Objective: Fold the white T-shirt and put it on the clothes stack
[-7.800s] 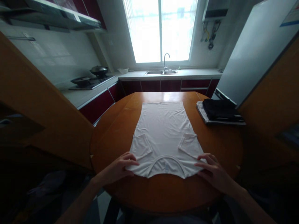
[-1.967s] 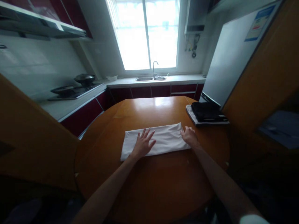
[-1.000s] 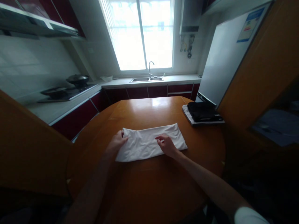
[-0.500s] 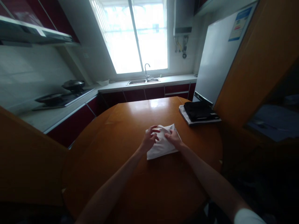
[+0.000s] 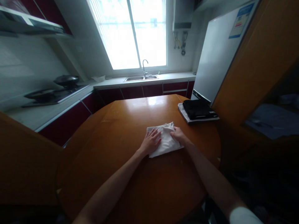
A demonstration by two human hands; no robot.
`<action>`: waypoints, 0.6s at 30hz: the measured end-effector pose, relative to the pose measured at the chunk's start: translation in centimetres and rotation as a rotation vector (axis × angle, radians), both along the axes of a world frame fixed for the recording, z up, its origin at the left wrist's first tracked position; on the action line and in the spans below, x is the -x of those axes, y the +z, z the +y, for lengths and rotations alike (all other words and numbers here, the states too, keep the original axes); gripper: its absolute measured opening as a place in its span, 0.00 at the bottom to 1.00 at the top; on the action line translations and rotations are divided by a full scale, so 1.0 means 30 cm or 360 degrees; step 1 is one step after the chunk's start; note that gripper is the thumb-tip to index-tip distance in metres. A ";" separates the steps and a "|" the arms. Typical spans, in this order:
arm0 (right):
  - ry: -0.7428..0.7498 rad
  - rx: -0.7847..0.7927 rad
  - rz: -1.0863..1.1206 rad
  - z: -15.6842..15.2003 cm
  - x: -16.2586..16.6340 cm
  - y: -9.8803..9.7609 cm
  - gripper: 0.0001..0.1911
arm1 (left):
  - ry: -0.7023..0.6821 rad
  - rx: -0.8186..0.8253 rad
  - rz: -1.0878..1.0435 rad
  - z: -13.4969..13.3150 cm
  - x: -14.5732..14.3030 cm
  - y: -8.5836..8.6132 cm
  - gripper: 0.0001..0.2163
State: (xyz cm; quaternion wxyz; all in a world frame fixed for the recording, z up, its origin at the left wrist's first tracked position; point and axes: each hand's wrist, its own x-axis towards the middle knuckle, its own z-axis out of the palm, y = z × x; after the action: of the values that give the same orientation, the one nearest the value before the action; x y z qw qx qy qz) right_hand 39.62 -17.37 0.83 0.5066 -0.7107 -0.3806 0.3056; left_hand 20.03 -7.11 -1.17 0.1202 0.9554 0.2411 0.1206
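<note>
A folded white cloth (image 5: pixel 167 141) lies on the wooden table in front of me, roughly rectangular and slightly wrinkled. My left hand (image 5: pixel 151 140) rests flat on its left part, fingers stretched out and a little apart. At the cloth's right edge, my right hand (image 5: pixel 178 135) grips the fabric, thumb on top; its other fingers are mostly hidden. Whether the cloth is a garment I cannot tell.
The wooden table (image 5: pixel 112 140) has a rounded outline. Near its far right edge lies a black folded cloth (image 5: pixel 198 109) on top of a lighter folded one (image 5: pixel 184 114). Beyond are a sink (image 5: pixel 137 78), a stove with pans (image 5: pixel 66 80) and a white fridge (image 5: pixel 217 53).
My left hand has come down from a curled pose to lie flat on the cloth. My right hand has shifted slightly right to the cloth's edge. The camera view has tilted a little.
</note>
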 end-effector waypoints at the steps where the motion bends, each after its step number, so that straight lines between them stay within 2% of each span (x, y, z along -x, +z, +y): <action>1: -0.0010 -0.0018 -0.0033 0.003 -0.003 -0.002 0.25 | 0.0005 -0.0021 -0.0007 -0.002 -0.001 0.002 0.24; 4: -0.0055 -0.0125 -0.0252 0.010 -0.019 -0.003 0.29 | 0.0006 -0.0039 -0.0020 -0.006 -0.004 0.010 0.24; 6: -0.0045 -0.0109 -0.0388 0.008 -0.030 -0.009 0.28 | 0.0007 -0.0017 0.0012 -0.006 -0.006 0.010 0.25; 10: -0.0051 0.0185 -0.0600 -0.006 -0.036 -0.026 0.22 | 0.0039 0.0005 0.0084 -0.008 -0.013 -0.001 0.26; 15: -0.0279 0.0442 -0.0833 0.025 -0.020 -0.006 0.31 | 0.0038 0.0000 0.0120 -0.009 -0.015 -0.012 0.27; 18: -0.0431 0.0602 -0.0898 0.052 -0.037 0.018 0.23 | 0.0039 0.0007 0.0116 -0.007 -0.015 -0.013 0.27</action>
State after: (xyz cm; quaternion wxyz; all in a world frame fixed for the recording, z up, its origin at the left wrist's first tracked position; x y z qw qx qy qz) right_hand 40.73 -15.82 1.36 0.2772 -0.8921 -0.3446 0.0927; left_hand 20.48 -7.31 -1.57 0.1119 0.9559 0.2574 0.0867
